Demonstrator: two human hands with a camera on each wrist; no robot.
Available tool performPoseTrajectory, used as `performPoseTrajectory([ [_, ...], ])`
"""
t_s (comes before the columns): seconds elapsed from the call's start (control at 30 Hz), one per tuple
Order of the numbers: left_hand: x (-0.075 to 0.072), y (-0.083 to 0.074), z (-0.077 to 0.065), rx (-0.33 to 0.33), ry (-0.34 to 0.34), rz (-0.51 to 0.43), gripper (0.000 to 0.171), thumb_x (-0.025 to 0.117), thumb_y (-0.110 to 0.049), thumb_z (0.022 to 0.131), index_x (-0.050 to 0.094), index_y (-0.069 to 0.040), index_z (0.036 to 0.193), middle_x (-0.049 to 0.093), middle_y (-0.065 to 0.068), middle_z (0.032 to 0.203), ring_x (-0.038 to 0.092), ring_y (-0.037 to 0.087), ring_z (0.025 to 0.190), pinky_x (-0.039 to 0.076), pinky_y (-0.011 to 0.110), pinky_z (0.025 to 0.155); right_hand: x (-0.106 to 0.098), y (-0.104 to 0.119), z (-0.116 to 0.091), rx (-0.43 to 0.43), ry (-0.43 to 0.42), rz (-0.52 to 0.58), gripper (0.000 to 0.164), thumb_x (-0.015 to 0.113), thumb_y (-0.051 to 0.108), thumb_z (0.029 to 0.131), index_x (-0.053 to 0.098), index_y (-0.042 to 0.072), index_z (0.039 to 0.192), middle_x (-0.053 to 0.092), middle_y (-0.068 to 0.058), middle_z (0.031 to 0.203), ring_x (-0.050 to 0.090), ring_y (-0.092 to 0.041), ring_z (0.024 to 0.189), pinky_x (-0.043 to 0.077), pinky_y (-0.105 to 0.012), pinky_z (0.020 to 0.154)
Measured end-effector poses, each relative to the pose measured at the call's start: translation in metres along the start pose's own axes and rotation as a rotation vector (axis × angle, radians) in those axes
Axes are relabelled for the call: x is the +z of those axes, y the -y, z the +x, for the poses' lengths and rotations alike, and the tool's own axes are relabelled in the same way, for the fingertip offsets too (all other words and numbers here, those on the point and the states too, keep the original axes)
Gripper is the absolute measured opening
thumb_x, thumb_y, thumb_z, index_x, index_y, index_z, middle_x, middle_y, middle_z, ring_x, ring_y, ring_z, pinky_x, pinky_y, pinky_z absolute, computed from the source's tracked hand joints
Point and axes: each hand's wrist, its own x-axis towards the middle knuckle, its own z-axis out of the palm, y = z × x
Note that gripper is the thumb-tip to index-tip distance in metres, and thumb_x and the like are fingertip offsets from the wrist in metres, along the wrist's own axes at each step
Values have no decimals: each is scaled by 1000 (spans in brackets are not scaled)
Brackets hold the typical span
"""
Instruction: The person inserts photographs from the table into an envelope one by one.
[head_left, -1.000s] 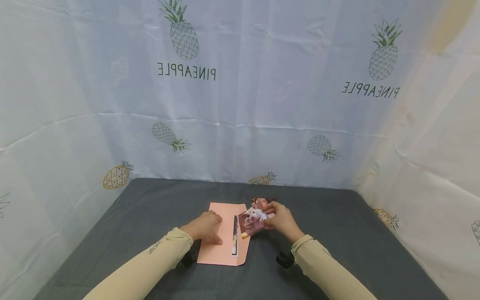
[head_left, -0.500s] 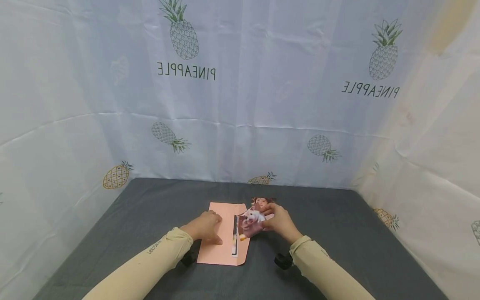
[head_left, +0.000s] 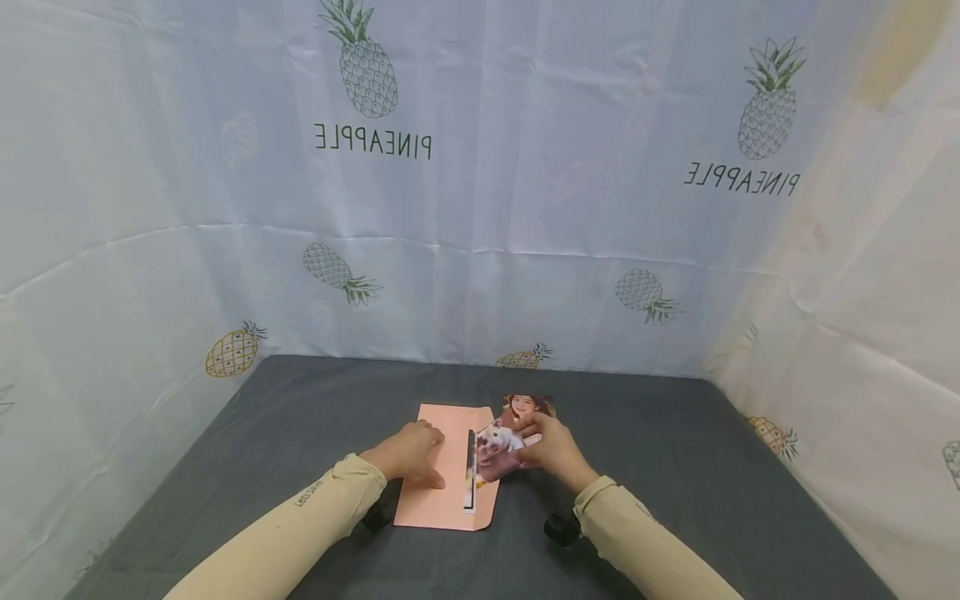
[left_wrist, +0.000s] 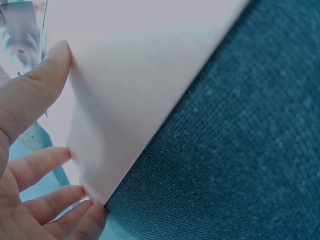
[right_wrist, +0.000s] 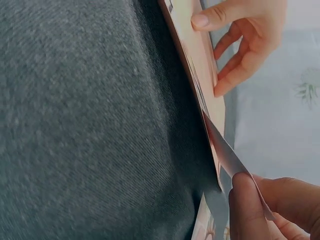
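Note:
A pink envelope lies flat on the dark cloth, its flap side facing right. My left hand rests on its left part, fingers and thumb spread; in the left wrist view the fingertips press on the paper. A photo strip with a black and white border shows at the envelope's mouth. Between thumb and fingers, my right hand pinches a photo of a small white animal. In the right wrist view this tilted photo has its far edge right at the envelope's mouth.
Another photo, of a person, lies on the table just beyond my right hand and partly behind it. A dark cloth covers the table. White curtains with pineapple prints enclose its back and sides.
My right hand has moved slightly left and towards me, bringing the animal photo over the envelope's mouth. More of the person photo now shows. The left hand stays where it was.

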Motion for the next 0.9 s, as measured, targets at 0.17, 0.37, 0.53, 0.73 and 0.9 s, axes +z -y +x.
performPoseTrajectory([
  [0.17,1,-1,-1,-8,-10,-3,68,90,-31,65,63,1,119,57,19,127,50,39,123,43,50,104,4,-2,-1,-11,19,30,39,74,-15,69,61,-5,104,67,-17,96,65,-16,60,59,-34,57],
  [0.37,2,0,0,-9,-15,-4,69,90,-31,65,63,1,120,57,19,127,50,39,123,43,49,104,8,-5,-5,-22,42,29,35,73,-10,73,60,-5,105,67,-17,97,65,-16,63,59,-34,59],
  [0.53,1,-1,0,-14,-6,0,69,89,-32,66,63,1,121,57,19,129,49,39,125,42,49,105,8,-5,-9,-46,19,-43,16,65,3,89,63,-2,104,68,-19,103,65,-17,75,58,-32,60],
  [0.73,0,-1,0,-18,-6,4,69,89,-31,66,63,1,120,57,19,127,49,39,123,42,49,104,10,-3,-12,-26,54,64,16,56,-4,90,62,-7,105,66,-20,101,63,-15,70,59,-34,60],
  [0.9,-1,-2,0,-34,-3,-22,69,90,-30,65,63,1,120,57,18,126,50,37,122,43,49,104,11,-4,-11,-14,100,145,21,57,-9,90,56,-13,110,65,-19,94,62,-13,67,59,-35,59],
])
